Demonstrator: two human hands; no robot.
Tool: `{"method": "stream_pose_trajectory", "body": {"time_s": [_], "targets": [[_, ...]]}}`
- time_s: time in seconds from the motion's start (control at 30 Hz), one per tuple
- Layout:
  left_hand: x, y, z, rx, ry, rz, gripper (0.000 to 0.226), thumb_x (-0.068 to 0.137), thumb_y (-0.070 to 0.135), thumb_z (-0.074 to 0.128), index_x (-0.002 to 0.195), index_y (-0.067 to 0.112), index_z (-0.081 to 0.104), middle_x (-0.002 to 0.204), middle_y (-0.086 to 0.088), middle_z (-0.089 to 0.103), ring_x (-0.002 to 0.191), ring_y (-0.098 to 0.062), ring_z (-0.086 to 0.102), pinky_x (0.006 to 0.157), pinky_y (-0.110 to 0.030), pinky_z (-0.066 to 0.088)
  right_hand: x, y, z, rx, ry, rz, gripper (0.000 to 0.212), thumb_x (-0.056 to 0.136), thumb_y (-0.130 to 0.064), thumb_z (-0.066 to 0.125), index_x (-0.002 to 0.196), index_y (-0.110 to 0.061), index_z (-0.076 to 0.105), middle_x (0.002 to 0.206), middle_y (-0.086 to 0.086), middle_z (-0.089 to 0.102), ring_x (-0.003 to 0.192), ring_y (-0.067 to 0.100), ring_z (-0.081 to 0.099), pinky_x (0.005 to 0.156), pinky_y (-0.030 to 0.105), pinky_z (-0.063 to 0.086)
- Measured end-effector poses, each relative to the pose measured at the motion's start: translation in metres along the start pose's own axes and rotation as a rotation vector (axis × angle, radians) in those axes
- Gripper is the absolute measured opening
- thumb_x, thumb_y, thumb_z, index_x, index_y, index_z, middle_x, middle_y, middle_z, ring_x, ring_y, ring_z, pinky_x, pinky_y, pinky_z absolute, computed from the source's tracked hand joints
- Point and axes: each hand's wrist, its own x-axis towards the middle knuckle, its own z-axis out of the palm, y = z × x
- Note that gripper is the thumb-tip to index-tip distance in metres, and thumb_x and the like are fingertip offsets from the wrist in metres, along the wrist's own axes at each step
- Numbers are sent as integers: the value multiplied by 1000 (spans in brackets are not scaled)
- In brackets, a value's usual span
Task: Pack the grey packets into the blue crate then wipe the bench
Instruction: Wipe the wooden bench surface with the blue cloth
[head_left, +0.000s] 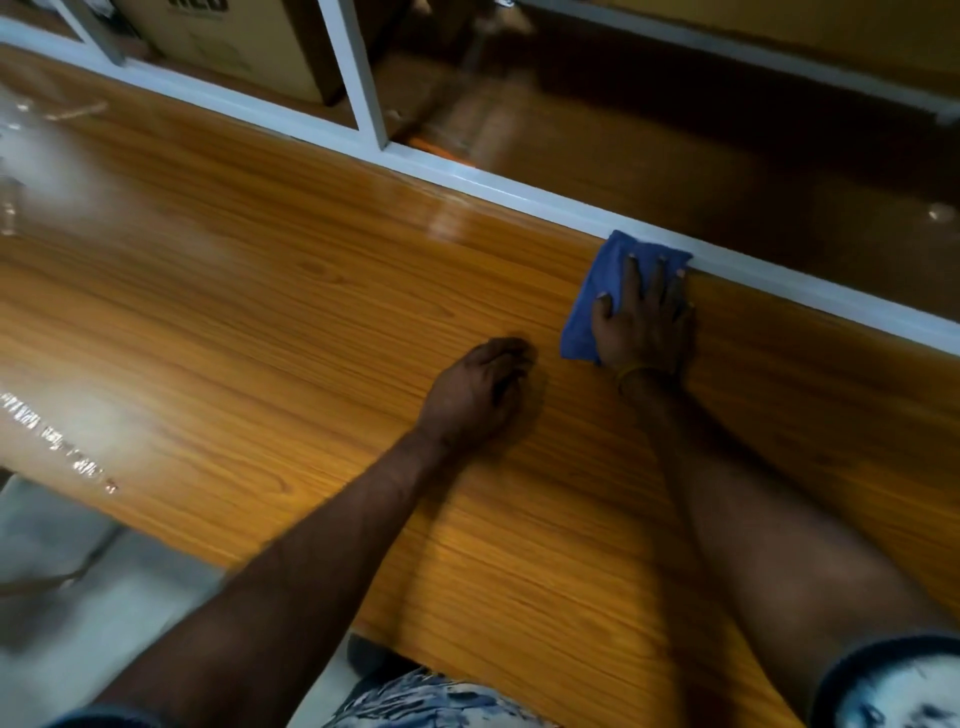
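right hand (644, 322) is flat with fingers spread, pressing a folded blue microfibre cloth (602, 296) onto the glossy orange wood-grain bench (311, 312), right up against the white metal rail (519, 195) at the back edge. left hand (475, 395) rests nearby, fingers loosely curled, gripping nothing. brown cardboard box (234, 47) sits behind the rail.

I see it all through the one wide-angle camera on my head, tilted forward and down over the glossy orange wood-grain bench (311, 322) — close enough that my forearms fill the lower frame. It faces the bench's white metal far rail (519, 189), which runs slantwise across the view — there is no second view to overlap with.
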Motion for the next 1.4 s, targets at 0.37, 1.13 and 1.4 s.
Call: {"method": "stream_pose_trajectory", "body": {"time_s": [0.37, 1.13, 1.4], "targets": [[-64, -6, -20, -28, 61, -98, 29, 89, 17, 62, 117, 17, 69, 137, -2, 58, 124, -16, 57, 102, -27, 47, -44, -12, -4, -93, -129, -670, 64, 94, -54, 26, 155, -37, 19, 164, -6, 14, 152, 26, 10, 117, 51, 19], [-251, -47, -92, -57, 135, -268, 26, 92, 11, 59, 116, 7, 69, 139, -8, 56, 123, -23, 57, 99, -34, 49, -320, -137, 12, 58, -82, -110, 66, 97, -45, 39, 156, -27, 19, 165, 6, 10, 152, 31, 4, 120, 56, 11], [-257, -66, -118, -107, 90, -280, 30, 94, 8, 56, 122, 5, 67, 142, -6, 54, 109, -23, 64, 93, -25, 47, -335, -196, 17, 97, -75, 88, 65, 99, -48, 33, 157, -26, 14, 166, 7, 1, 152, 32, -1, 119, 55, 6]]}}
